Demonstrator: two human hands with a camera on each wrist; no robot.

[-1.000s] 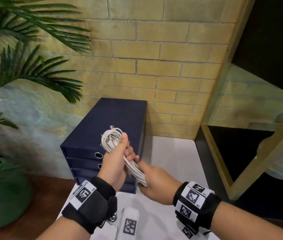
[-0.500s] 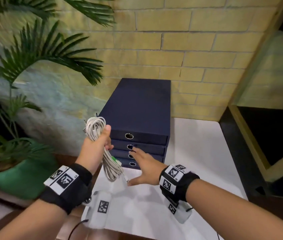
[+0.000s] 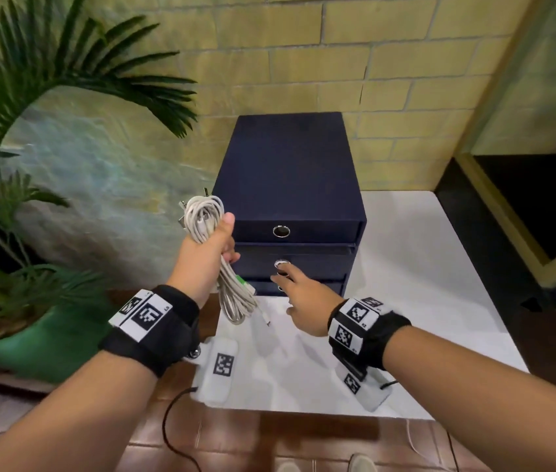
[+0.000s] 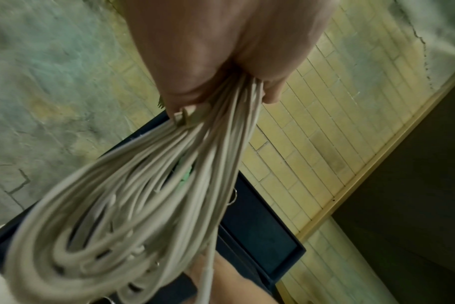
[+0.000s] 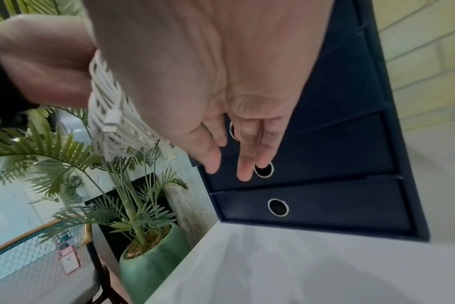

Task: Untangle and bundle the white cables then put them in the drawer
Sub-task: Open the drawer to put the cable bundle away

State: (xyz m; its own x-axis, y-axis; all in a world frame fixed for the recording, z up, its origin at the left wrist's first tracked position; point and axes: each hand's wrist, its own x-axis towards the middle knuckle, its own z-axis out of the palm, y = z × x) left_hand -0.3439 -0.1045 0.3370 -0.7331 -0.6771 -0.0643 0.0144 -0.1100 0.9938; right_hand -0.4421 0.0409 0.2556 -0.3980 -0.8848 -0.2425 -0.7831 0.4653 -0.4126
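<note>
My left hand point(image 3: 213, 248) grips a looped bundle of white cables point(image 3: 203, 214) round its middle, held upright to the left of the navy drawer unit point(image 3: 290, 165). The lower loops point(image 3: 235, 303) and a loose plug end hang over the table's left edge. In the left wrist view the cables point(image 4: 143, 205) fan out below my left hand point(image 4: 221, 82). My right hand point(image 3: 300, 294) reaches forward with straight fingers. Its fingertips point(image 5: 244, 172) are at the ring pull point(image 5: 264, 170) of a middle drawer. All drawers look shut.
The drawer unit stands at the back left of a white table point(image 3: 405, 301) against a yellow brick wall. A palm in a green pot point(image 3: 31, 342) stands left of the table. A gold-framed dark panel point(image 3: 508, 216) runs along the right.
My right hand let go of the cable bundle and reached to the drawer fronts. My left hand carried the bundle to the left, off the front of the unit.
</note>
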